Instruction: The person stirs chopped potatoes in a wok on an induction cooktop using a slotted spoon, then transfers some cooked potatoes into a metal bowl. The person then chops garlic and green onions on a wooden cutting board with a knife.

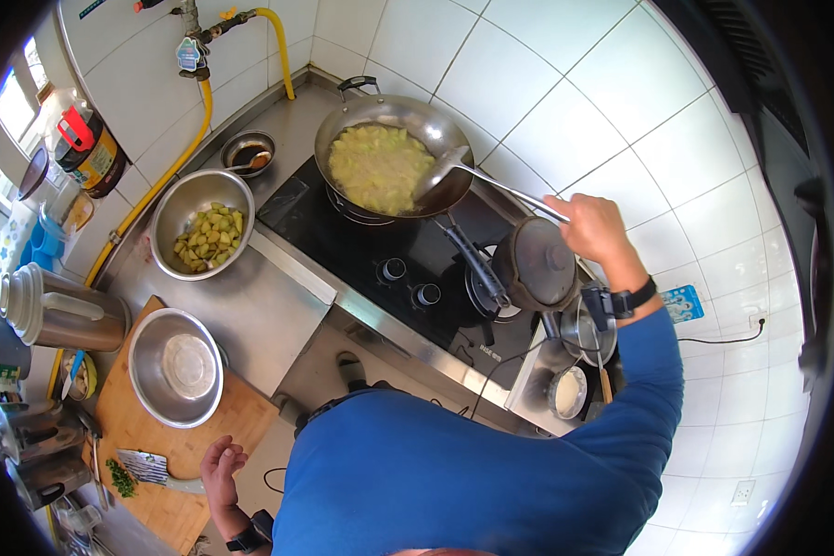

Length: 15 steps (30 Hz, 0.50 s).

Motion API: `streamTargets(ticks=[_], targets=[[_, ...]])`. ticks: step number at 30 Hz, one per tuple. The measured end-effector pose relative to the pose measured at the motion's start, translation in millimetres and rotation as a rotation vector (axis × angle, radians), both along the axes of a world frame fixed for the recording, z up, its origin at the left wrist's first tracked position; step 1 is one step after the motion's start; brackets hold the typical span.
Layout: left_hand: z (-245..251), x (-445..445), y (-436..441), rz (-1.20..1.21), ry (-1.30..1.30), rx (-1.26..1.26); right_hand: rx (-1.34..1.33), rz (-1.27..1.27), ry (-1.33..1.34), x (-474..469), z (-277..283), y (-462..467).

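A long-handled metal wok spatula is gripped near its handle end by my right hand. Its blade rests inside a steel wok, at the right side of pale green chunks frying in bubbling oil. My left hand is empty, fingers loosely curled, over the near edge of a wooden cutting board. Beside it on the board lie a cleaver, chopped green herbs and an empty steel bowl. Another steel bowl holds browned chunks on the counter left of the stove.
A lidded dark clay pot sits on the other burner, close to the wok handle. Behind the steel bowls stand a small bowl of dark sauce and a yellow gas hose. A metal thermos jug stands at left.
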<state>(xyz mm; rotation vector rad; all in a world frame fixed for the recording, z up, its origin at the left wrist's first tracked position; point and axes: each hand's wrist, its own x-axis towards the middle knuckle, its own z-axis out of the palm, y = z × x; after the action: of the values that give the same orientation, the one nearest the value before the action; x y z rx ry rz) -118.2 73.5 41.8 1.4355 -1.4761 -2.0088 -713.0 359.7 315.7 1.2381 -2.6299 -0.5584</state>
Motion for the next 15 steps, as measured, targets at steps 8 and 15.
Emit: streamTargets(ticks=[8, 15], targets=[[-1, 2, -6, 0.014, 0.021, 0.002, -0.366, -0.249, -0.455, 2, 12, 15], [2, -5, -12, -0.003, 0.023, 0.013, -0.42, -0.4, -0.915, 7, 3, 6]])
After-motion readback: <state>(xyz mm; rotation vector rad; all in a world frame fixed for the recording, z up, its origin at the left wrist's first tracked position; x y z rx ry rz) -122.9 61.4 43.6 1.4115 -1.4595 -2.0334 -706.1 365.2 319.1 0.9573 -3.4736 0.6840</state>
